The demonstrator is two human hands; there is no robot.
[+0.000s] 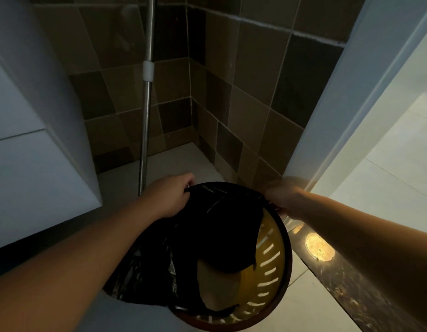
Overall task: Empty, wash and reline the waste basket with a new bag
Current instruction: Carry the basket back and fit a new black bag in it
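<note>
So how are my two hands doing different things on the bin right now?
The left hand pinches the black bag at the far left edge; the right hand grips the basket rim on the right. The left is in shade, the right is lit from the doorway. Both sit at the far rim.

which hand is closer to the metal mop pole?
Left. The left hand grips the black bag just right of the pole; the right hand is across the basket.
</note>
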